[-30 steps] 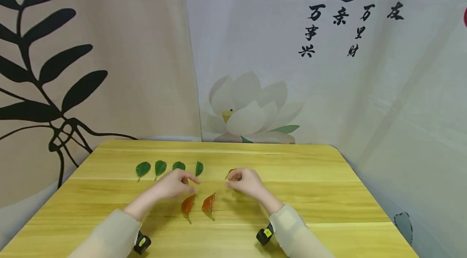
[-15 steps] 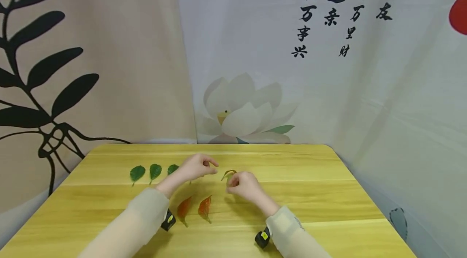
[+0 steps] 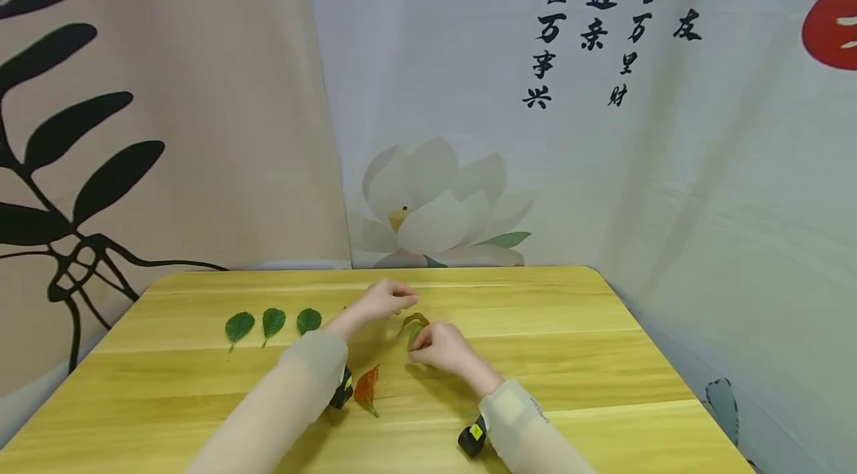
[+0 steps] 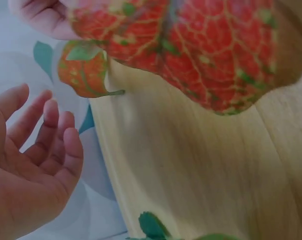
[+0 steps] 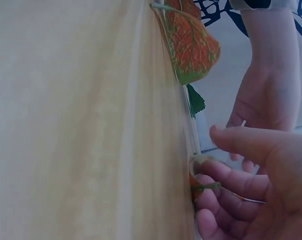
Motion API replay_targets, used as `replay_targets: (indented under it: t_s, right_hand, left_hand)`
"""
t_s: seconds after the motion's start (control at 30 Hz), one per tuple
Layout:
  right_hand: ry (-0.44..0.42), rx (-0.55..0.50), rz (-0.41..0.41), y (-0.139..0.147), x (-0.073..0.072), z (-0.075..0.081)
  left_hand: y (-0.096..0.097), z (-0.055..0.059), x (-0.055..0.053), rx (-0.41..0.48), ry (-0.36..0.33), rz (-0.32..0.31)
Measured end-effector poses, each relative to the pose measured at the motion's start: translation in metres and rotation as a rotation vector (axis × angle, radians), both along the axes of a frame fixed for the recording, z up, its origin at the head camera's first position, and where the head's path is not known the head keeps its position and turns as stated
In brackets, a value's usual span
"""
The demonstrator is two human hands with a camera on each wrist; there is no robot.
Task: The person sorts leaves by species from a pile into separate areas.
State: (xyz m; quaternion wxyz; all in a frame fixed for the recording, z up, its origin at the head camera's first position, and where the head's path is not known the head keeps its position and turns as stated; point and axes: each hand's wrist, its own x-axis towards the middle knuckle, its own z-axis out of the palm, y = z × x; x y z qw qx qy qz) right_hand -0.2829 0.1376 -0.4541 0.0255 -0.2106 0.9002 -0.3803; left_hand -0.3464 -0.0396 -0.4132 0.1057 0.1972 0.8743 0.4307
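Observation:
In the head view, my left hand (image 3: 384, 299) is over the far middle of the table, just beyond a curled yellowish-green and brown leaf (image 3: 413, 324). My right hand (image 3: 443, 349) is at that leaf's near side and partly covers it. In the left wrist view, my left hand (image 4: 38, 165) has loosely bent fingers with nothing between them, facing an orange leaf (image 4: 81, 75). The right wrist view shows the thumb of my right hand (image 5: 256, 185) well apart from its fingers, which are at a small leaf (image 5: 196, 186). A red leaf (image 3: 367, 390) lies nearer me.
Several green leaves (image 3: 273, 324) lie in a row at the far left of the wooden table (image 3: 569, 385). My left sleeve (image 3: 294, 385) hides part of the table. A printed cloth (image 3: 455, 87) hangs behind the table's far edge. Black cameras (image 3: 472, 438) sit on both wrists.
My left hand has moved right and away from me, and its arm now covers one red leaf and a green one. My right hand has drawn slightly nearer me, uncovering more of the curled leaf.

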Motion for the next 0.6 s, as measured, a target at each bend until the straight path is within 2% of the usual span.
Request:
replay_targets:
  t_s: [0.33,0.47,0.6]
  right_hand:
    - [-0.070,-0.021,-0.026,0.001,-0.007,-0.007]
    - [-0.087,-0.033,-0.031,0.000,-0.007,-0.006]
    - [-0.088,-0.040,-0.042,0.001,-0.009,-0.005]
  left_hand:
    - [0.009,-0.012,-0.007,-0.084,0.026,0.018]
    - [0.012,-0.016,-0.009,-0.092,0.012,0.005]
    - [0.015,-0.021,-0.012,-0.070,-0.040,-0.006]
